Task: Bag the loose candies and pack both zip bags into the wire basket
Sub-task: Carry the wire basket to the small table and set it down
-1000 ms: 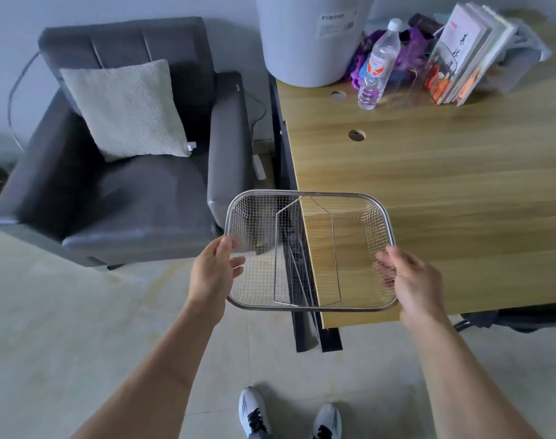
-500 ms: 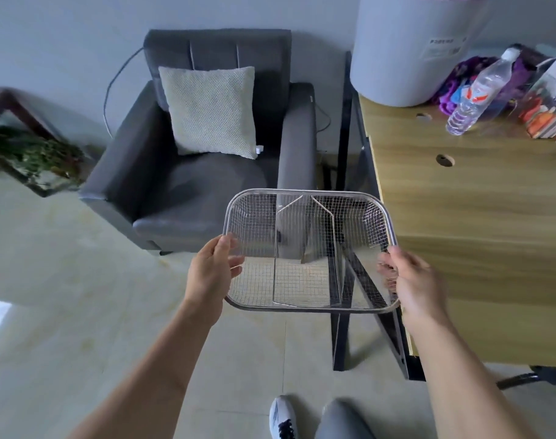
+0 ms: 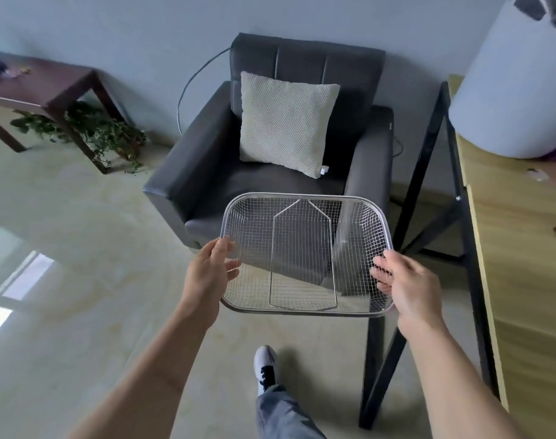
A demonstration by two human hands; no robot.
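Basket (image 3: 305, 255) is held empty in mid-air, left of the surface (image 3: 523, 248), above the floor. Left hand (image 3: 208, 274) and right hand (image 3: 406, 285) are closed on its side rims. No candies or bags are seen. A loosened grip could let it drop.

We record soft, cool daylight, moderately bright. A window reflection glares white on the glossy pale beige tiled floor (image 3: 64, 312) at left. Shadows are faint and diffuse beneath the dark grey leather armchair (image 3: 207, 172). Wide-angle distortion bends the edges; the corners look slightly blurred.
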